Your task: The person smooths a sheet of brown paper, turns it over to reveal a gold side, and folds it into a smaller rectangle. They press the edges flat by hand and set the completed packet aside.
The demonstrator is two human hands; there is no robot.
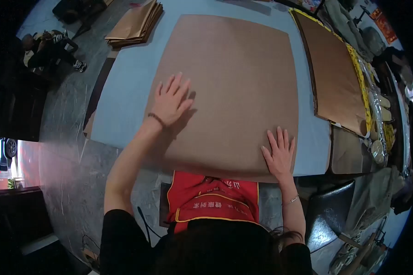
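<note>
A large brown sheet (pixel 234 87) lies spread over the pale blue table top (pixel 119 101), its near edge reaching the table's front. Over the sheet's left side is my left hand (pixel 170 101), fingers spread, casting a shadow to its right. My right hand (pixel 280 150) rests with fingers stretched out near the sheet's front right corner. Neither hand holds anything. A beaded bracelet circles my left wrist, and a thin bangle my right.
Folded brown sheets (pixel 135 23) are stacked at the table's back left. Along the right stands a brown panel (pixel 332 68) edged with yellow tape. A dark stool (pixel 330 213) is at lower right. A seated person (pixel 53 50) is far left.
</note>
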